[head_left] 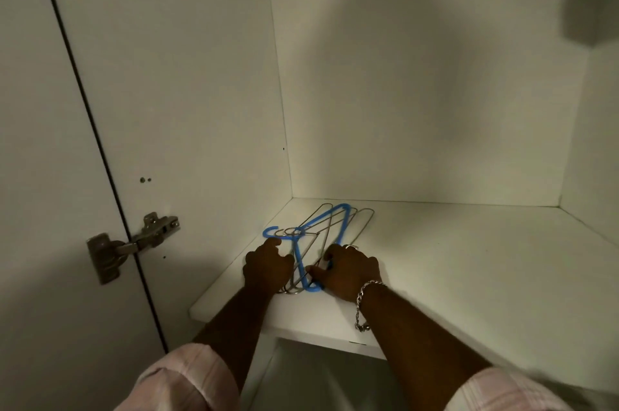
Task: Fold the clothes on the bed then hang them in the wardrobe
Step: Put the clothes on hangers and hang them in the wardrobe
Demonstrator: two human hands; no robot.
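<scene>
Smooth matt white laminate on wardrobe shelf [452, 260], same flat finish on white wardrobe walls [418, 92] and white door panel [40, 142]. Dull brushed grey metal door hinge [134, 243], slightly scuffed. Bright blue plastic hanger [303, 260], smooth, faint sheen. Thin bare silver wire metal hangers [360, 219], light gloss. Shiny silver metal chain bracelet [363, 305], glinting links. Soft pale pink checked woven cloth sleeves [181, 380], matt.
</scene>
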